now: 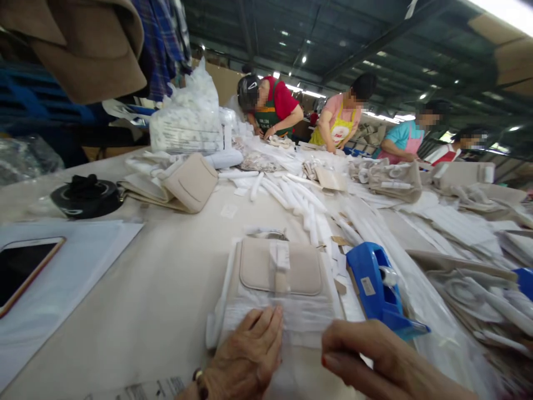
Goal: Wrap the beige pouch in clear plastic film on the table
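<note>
A beige handbag (254, 264) lies in front of me, its flap and strap tab partly wrapped in white packing film. Across its lower half is a thin, see-through white sheet (300, 316). My left hand (250, 353) presses on that sheet with fingers stretched out flat. Just right of the bag's lower edge is my right hand (375, 355), fingers curled and thumb tucked toward them. Whatever it may pinch is hidden from me. A blue tape dispenser (368, 278) stands on the table beyond my right hand.
A phone (29, 266) rests on white sheets at left, near a black tape roll (87, 197). Another beige bag (187, 183) lies behind. White foam strips (310, 205) and partly wrapped bags fill the right side. Several co-workers (277, 105) work across the table.
</note>
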`<state>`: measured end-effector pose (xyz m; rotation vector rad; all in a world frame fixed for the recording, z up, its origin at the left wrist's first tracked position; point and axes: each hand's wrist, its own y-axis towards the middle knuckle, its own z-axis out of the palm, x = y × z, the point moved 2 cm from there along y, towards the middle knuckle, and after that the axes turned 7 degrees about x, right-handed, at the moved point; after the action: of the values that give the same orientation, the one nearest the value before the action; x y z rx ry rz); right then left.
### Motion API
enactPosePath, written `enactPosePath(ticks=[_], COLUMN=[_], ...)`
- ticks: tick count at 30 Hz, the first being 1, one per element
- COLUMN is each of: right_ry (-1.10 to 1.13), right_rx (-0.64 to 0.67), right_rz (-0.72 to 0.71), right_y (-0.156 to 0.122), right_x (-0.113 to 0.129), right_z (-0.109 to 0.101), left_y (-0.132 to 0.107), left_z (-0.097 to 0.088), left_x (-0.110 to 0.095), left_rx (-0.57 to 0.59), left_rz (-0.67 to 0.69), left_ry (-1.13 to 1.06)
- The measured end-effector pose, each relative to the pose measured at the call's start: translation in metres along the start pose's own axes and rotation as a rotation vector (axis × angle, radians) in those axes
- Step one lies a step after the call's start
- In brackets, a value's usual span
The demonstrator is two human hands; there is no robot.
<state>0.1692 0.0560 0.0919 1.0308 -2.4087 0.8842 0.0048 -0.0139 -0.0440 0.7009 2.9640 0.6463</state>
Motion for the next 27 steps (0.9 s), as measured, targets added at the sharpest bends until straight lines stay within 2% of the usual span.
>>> enactPosePath(ticks=[2, 4, 7, 11, 15, 20, 24, 27], right_ry=[-0.061, -0.172, -0.358, -0.489, -0.471, -0.390, -0.444, -0.467], right_rx=[0.013, 0.007, -0.042, -0.078, -0.103, -0.143, -0.194, -0.183], right_rz=[0.018, 0.069, 0.178, 0.310, 0.420, 0.436, 0.479, 0.479], right_y=[0.028, 0.050, 0.068, 0.077, 0.083, 0.088, 0.090, 0.088], right_x=[0.001, -0.008, -0.022, -0.023, -0.021, -0.023, -0.021, -0.021], right_z=[0.002, 0.009, 0.021, 0.029, 0.027, 0.025, 0.029, 0.029], left_y=[0.000, 0.000, 0.000, 0.002, 0.003, 0.003, 0.002, 0.002], left_z=[-0.002, -0.002, -0.001, 0.001, -0.001, 0.001, 0.001, -0.001], left_x=[0.000, 0.000, 0.002, 0.003, 0.003, 0.003, 0.002, 0.002], left_rx=[-0.018, -0.015, -0.025, -0.060, -0.066, -0.061, -0.047, -0.011], left_rz=[0.011, 0.032, 0.027, 0.023, 0.034, 0.008, -0.007, -0.010], left_ry=[-0.001, -0.002, -0.012, -0.008, 0.005, -0.003, -0.027, -0.024])
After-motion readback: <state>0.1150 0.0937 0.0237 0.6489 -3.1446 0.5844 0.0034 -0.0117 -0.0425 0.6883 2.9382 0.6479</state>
